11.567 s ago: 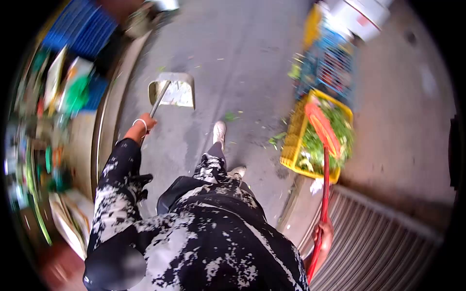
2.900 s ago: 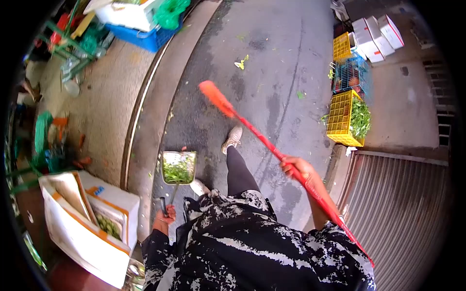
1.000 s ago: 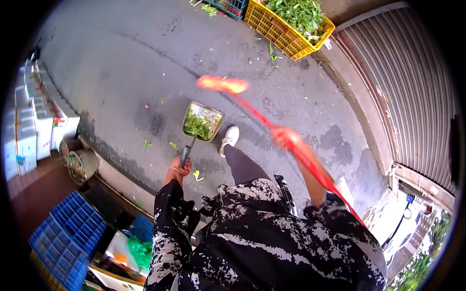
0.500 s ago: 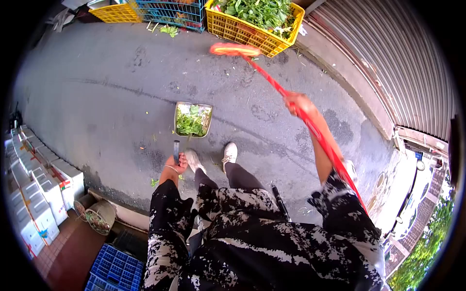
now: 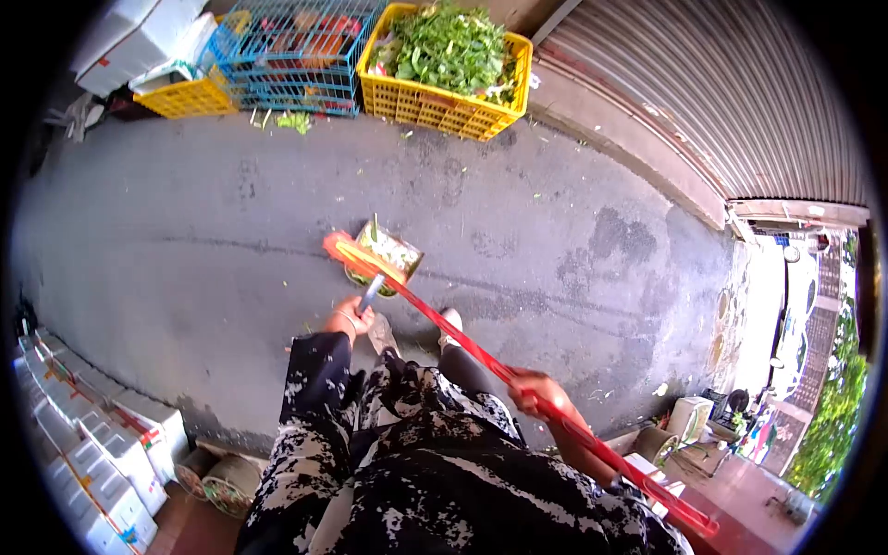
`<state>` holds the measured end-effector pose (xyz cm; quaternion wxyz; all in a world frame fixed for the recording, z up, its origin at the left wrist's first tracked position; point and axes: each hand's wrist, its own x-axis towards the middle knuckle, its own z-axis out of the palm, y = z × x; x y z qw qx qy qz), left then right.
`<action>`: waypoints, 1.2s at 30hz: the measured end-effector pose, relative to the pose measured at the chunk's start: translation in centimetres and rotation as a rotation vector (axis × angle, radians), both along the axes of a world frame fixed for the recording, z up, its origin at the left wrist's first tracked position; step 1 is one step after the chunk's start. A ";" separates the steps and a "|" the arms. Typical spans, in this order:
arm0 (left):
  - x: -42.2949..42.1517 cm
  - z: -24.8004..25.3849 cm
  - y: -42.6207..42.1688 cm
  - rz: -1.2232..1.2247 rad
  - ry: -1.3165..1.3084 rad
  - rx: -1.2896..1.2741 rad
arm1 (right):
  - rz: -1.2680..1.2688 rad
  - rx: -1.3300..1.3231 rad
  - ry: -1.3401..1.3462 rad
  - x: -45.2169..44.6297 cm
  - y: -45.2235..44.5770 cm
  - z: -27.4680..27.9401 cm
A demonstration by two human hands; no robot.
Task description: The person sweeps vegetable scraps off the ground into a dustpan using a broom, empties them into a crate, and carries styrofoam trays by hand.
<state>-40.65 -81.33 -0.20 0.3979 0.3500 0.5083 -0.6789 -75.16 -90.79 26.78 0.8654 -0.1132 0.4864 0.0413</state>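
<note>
My left hand [image 5: 351, 317] is closed around the grey handle of a dustpan [image 5: 415, 261], which is low over or on the pavement in front of my shoes. Leaf scraps [image 5: 375, 229] show at its far edge, and more greens lie inside. A red-handled broom [image 5: 455, 335] is gripped partway along its shaft by my right hand [image 5: 538, 392]. The shaft slants from lower right to upper left. Its orange-and-yellow head [image 5: 359, 253] lies across the dustpan in this view and hides part of it; whether they touch I cannot tell.
A yellow crate [image 5: 435, 100] heaped with leafy greens stands against the far wall, beside a blue wire crate [image 5: 291, 76] and leaf scraps [image 5: 294, 121]. White boxes [image 5: 111, 453] line the lower left. A corrugated shutter [image 5: 721, 102] rises at the right.
The broom head has swung left and toward me, from near the yellow crate to over the dustpan. My right hand has moved down and left. The dustpan now looks tilted and turned.
</note>
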 end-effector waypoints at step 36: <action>9.6 21.4 -45.1 -0.938 -2.072 -0.703 | 0.110 -0.686 0.169 1.4 -45.9 16.8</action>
